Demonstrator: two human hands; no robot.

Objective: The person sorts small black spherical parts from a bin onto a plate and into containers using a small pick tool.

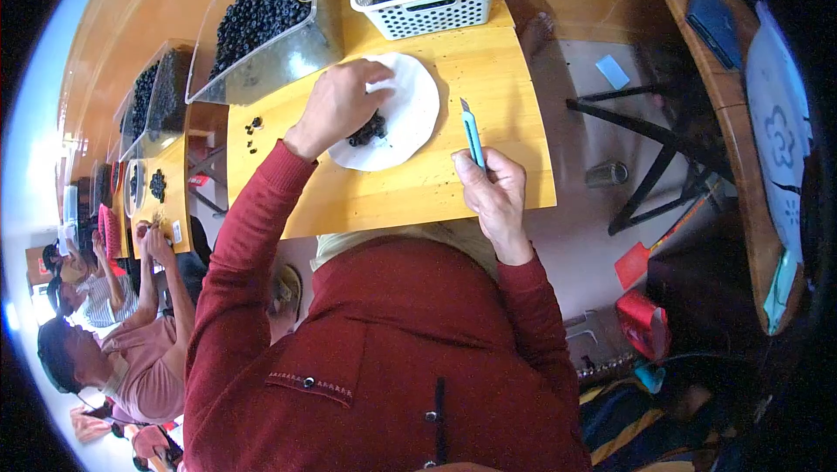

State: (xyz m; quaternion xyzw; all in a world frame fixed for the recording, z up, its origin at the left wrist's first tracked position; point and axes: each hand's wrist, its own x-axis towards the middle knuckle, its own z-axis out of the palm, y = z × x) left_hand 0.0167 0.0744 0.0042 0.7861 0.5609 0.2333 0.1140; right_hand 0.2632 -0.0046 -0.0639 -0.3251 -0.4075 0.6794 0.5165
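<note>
My right hand is closed round the teal handle of a craft knife, its blade pointing up and away from me above the yellow table. My left hand hovers over the left part of a white plate, with thumb and fingers apart and no object visible between them. Beneath that hand, a small heap of black round berry-like pieces lies on the plate; the hand and wrist hide part of it. A few dark bits are scattered on the table to the left.
At the table's far side stand a clear plastic bin and a white perforated basket, both full of black pieces. Co-workers sit at another table on the left. Black metal legs and a red dustpan are on the right.
</note>
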